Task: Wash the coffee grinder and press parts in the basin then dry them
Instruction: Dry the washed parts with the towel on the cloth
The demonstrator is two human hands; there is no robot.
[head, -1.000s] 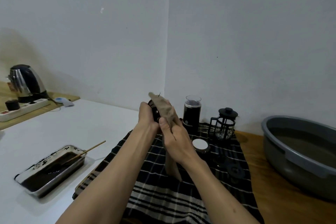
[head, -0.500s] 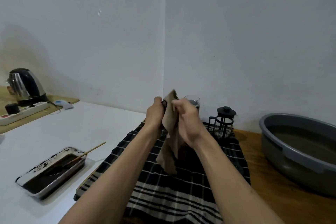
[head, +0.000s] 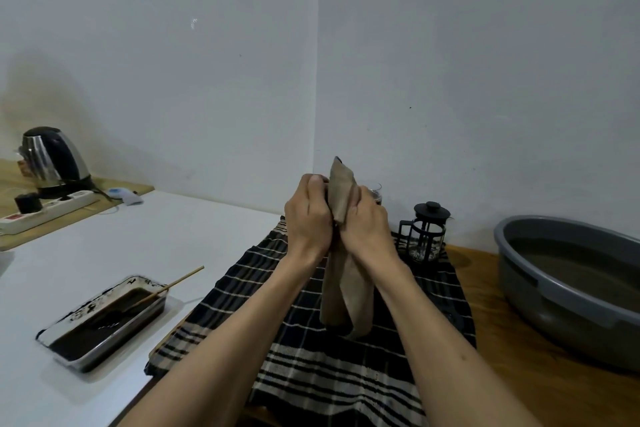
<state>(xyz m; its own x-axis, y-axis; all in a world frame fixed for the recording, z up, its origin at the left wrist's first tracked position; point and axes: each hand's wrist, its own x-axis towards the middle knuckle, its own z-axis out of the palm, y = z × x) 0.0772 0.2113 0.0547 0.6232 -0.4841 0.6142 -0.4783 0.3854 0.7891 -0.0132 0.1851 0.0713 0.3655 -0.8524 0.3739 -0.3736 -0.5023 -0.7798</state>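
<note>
My left hand [head: 306, 215] and my right hand [head: 367, 222] are pressed together above the black checked towel [head: 311, 364]. Between them hangs a beige cloth [head: 343, 288], with its end sticking up past my fingers. My left hand is closed on a small dark part that the cloth and my fingers almost fully hide. My right hand grips the cloth against it. Behind my hands only the rim of the grinder's clear-topped body [head: 375, 190] shows. A black French press [head: 426, 232] stands on the towel to the right. The grey basin [head: 568, 291] holds murky water at far right.
A metal tray of dark coffee sludge [head: 104, 321] with a wooden stick [head: 173, 284] lies on the white counter at left. A steel kettle [head: 52, 158] and a power strip [head: 45, 210] stand at the back left. The wall corner is close behind.
Both hands have risen and closed together around the part and cloth. My right hand has turned over the cloth, which now hides the grinder and the small round parts on the towel.
</note>
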